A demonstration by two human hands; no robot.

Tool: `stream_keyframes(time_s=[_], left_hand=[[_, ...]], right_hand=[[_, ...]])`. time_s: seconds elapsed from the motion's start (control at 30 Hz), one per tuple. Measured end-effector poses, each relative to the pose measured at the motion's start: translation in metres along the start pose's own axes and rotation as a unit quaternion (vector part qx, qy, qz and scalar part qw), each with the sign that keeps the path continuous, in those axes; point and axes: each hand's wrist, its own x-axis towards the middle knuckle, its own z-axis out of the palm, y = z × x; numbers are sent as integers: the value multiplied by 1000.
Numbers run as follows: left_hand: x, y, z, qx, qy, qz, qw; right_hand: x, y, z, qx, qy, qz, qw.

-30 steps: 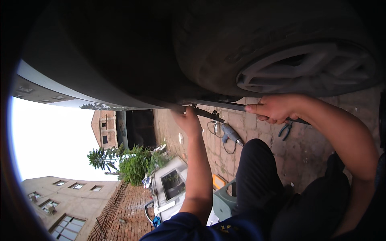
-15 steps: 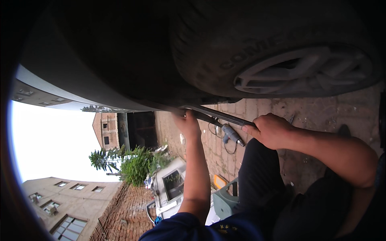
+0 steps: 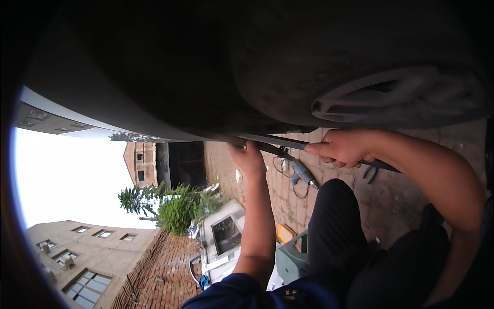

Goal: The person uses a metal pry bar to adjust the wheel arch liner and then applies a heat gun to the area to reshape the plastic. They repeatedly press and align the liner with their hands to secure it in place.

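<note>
My right hand (image 3: pixel 342 148) is closed around a long, dark, flat bar (image 3: pixel 280 141), whose rear part shows beyond my fist. The bar's far end runs up to the lower edge of a car's dark fender (image 3: pixel 154 108), where shadow hides its tip. Beside that edge my left hand (image 3: pixel 250 158) is raised, fingers curled on a dark, curved strip (image 3: pixel 268 149) that hangs just under the bar. Above both hands is the car's tire (image 3: pixel 288 87) with its spoked wheel (image 3: pixel 391 95), both in deep shade.
On the paving (image 3: pixel 329 172) lie a grey heat gun (image 3: pixel 304 172) with a cord and a pair of pliers (image 3: pixel 369 174). A green plastic stool (image 3: pixel 292 260) and an orange-framed item (image 3: pixel 284 233) are near my knee (image 3: pixel 337 206). A white vehicle part with a window (image 3: pixel 226 234) stands behind.
My right hand has risen toward the wheel and turned, and the bar lies flatter, with its rear part now visible. My left hand stays at the fender edge. The view has shifted slightly.
</note>
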Motion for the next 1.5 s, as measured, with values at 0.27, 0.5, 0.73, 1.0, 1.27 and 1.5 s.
stream_keyframes(time_s=[0.27,0.5,0.73,1.0,1.27,1.5], left_hand=[[-3,15,5,5,39,-22,999],[5,40,11,66,97,85,989],[13,35,12,18,63,92,994],[8,43,10,67,52,49,995],[11,37,14,36,62,66,995],[12,43,6,104,53,70,991]], right_hand=[[-15,-5,47,-231,257,-56,937],[-18,-3,51,-283,293,-60,911],[-28,2,26,-37,84,-14,996],[0,24,6,-33,75,-113,990],[18,13,-19,131,-110,-27,985],[41,-25,9,46,-3,-80,996]])
